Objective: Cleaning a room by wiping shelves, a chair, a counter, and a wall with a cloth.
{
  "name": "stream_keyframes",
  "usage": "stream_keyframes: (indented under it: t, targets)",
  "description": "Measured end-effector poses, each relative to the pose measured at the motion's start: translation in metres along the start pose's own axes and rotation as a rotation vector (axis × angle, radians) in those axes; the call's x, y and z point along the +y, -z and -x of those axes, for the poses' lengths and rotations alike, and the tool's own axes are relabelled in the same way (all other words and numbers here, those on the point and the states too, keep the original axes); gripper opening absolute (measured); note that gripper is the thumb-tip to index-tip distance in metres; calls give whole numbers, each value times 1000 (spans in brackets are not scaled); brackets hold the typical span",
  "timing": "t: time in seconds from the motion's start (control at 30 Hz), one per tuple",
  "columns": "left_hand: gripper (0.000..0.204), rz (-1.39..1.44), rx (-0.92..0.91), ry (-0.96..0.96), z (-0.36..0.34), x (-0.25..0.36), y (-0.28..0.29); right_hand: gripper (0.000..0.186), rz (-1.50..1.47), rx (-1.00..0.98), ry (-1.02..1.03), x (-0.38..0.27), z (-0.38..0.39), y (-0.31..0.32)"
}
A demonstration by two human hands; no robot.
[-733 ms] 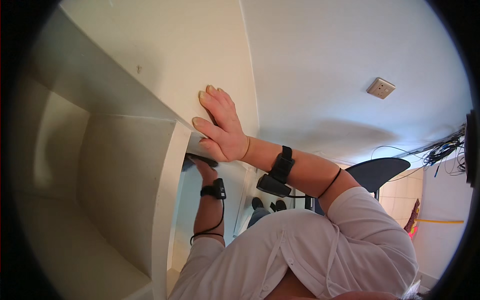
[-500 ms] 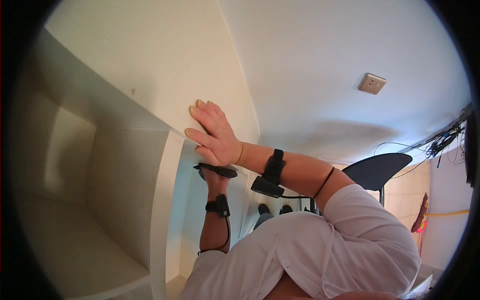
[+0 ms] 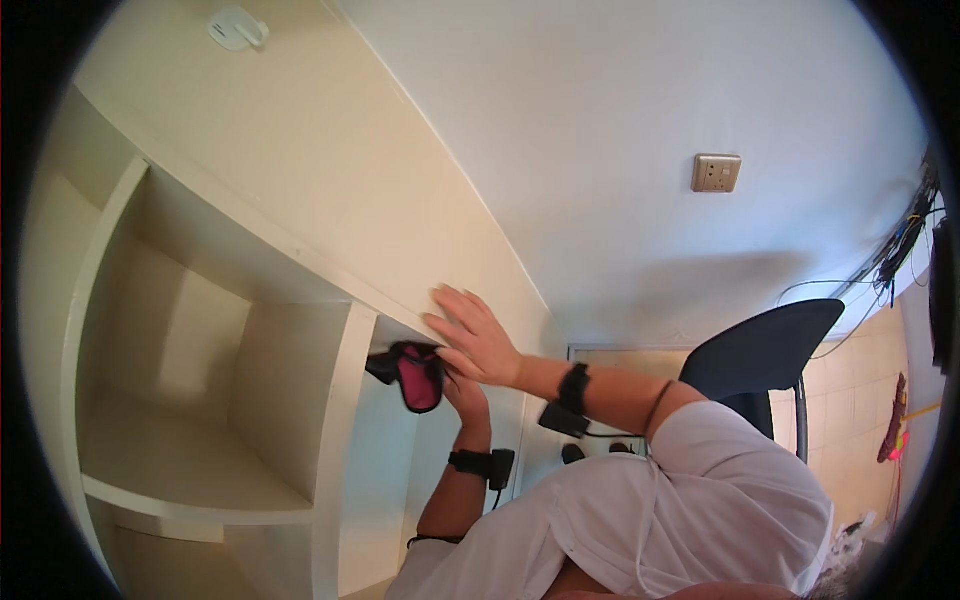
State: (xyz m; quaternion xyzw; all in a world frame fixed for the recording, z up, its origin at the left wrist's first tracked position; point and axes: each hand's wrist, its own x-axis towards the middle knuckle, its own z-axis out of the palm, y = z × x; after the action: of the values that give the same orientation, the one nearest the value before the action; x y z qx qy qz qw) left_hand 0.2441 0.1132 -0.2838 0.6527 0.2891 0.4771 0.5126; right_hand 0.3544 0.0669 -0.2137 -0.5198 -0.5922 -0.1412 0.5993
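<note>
In my left hand is a soft-looking black thing with a pink panel, partly blurred; I cannot tell its kind. It is inside the opening of the white cabinet, just under the top edge. The fingers of that hand curl behind it and are partly hidden. Above and close to it, my right hand has its fingers stretched out beside the cabinet's upper edge, holding nothing. Whether the right fingertips touch the board I cannot tell. Both forearms wear black straps with small black boxes.
Cream cabinet compartments lie to the left. A white hook is fixed to the upper panel. On the wall is a socket. A black chair stands at the right, with cables behind it.
My right hand has lifted and shifted right and down from where it lay flat on the panel. The black thing in my left hand has turned, showing its pink side. My view has shifted.
</note>
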Motion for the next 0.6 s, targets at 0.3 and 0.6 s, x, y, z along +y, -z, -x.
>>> stream_keyframes:
  t: [0.3,0.6]
  targets:
    - [51,86,-65,614,37,26,-2,50,-511,-233,-930,13,97,24]
    - [35,-987,-585,179,-7,188,-10,44,-1806,-100,-1312,-18,47,59]
